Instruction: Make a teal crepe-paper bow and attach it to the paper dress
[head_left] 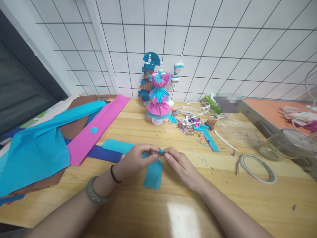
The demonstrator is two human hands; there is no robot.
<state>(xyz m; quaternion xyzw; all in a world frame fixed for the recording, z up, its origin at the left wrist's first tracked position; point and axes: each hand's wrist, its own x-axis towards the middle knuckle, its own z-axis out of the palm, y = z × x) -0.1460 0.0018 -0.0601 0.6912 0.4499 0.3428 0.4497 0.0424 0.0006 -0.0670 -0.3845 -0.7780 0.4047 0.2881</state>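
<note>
My left hand and my right hand meet over the middle of the table, thumbs and fingertips pinched together. Between them is a small blue paper piece, with something thin and dark beside it that I cannot make out. Beneath my hands lies a light blue crepe paper strip; another light blue strip extends to the left. Farther back stands a small dress form in a pink and blue ruffled paper dress with paper flowers.
Crepe paper sheets are piled on the left, with a blue paper flower on a pink strip. Two more dress forms stand behind. Right are paper scraps, a tape roll, a clear plastic disc and an orange-lined tray.
</note>
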